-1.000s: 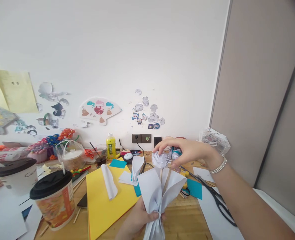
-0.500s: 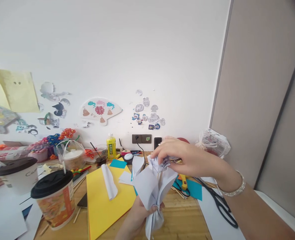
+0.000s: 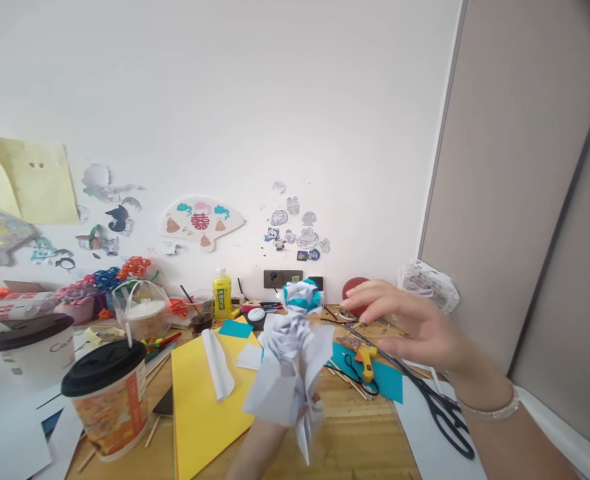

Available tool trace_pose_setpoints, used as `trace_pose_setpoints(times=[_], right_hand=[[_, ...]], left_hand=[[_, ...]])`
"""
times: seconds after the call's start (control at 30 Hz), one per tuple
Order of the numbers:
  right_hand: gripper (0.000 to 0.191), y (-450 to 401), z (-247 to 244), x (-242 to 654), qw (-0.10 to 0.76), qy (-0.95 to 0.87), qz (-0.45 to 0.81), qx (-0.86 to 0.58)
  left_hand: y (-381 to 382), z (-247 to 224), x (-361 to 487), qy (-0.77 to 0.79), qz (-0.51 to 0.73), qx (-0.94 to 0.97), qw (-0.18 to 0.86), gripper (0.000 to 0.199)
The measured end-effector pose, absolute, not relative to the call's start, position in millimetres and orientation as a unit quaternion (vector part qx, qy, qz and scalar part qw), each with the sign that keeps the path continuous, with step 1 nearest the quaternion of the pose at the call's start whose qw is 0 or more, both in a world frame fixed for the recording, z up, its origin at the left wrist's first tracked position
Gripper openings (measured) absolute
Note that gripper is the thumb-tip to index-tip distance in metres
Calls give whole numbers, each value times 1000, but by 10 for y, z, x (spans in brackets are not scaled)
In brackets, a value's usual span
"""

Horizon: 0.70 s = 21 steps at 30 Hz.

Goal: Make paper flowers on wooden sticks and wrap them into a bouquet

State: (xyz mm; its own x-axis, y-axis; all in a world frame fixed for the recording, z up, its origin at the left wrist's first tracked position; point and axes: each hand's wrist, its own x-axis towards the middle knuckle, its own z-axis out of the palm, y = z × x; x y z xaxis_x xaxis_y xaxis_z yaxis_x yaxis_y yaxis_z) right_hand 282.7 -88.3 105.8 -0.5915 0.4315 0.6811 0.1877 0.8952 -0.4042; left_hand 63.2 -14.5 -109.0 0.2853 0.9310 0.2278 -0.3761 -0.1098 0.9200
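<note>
A white paper bouquet (image 3: 297, 347) with a blue-and-white flower at its top stands upright in front of me. It has crumpled white petals below and a white paper wrap. My left hand (image 3: 273, 432) grips it low around the gathered part, mostly hidden by the wrap; a few fingertips show on its right side. My right hand (image 3: 409, 327) hovers to the right of the bouquet, apart from it, fingers stretched and holding nothing. Beneath that hand lie a yellow glue gun (image 3: 367, 363) and black-handled scissors (image 3: 442, 413).
Yellow paper sheets (image 3: 209, 427) with a rolled white paper (image 3: 218, 365) lie left of the bouquet. Two lidded cups, one patterned (image 3: 112, 413) and one white (image 3: 39, 360), stand farther left. A yellow bottle (image 3: 222, 297) stands by the wall. Blue paper (image 3: 389, 383) and thin sticks lie right.
My right hand has come off the top of the bouquet and moved right, its fingers opening. The bouquet has tilted and turned, now showing its blue-and-white flower.
</note>
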Motion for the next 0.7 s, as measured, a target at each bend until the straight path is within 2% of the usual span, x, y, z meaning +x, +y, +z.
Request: trace_pose_setpoints(times=[0.1, 0.13, 0.23, 0.37, 0.43, 0.53, 0.7], right_hand=[[15, -668, 596, 2798, 558, -772, 224, -206], [17, -588, 401, 2740, 574, -740, 255, -240], [38, -404, -177, 2457, 515, -720, 348, -309], [57, -358, -641, 2066, 468, -671, 526, -233], [57, -379, -724, 1961, 483, -642, 562, -198], [53, -396, -787, 1909, 506, -627, 559, -196], [48, -392, -949, 1879, 546, -612, 532, -212]], left_hand=[[-316, -1098, 590, 247, 552, 518, 605, 43], [-377, -1080, 582, 241, 563, 511, 603, 45], [-492, -988, 584, 246, 593, 488, 591, 45], [-489, -917, 606, 290, 628, 463, 554, 57], [-468, -926, 604, 320, 635, 453, 538, 60], [-459, -947, 589, 349, 617, 457, 537, 53], [-481, -932, 594, 304, 567, 467, 607, 49]])
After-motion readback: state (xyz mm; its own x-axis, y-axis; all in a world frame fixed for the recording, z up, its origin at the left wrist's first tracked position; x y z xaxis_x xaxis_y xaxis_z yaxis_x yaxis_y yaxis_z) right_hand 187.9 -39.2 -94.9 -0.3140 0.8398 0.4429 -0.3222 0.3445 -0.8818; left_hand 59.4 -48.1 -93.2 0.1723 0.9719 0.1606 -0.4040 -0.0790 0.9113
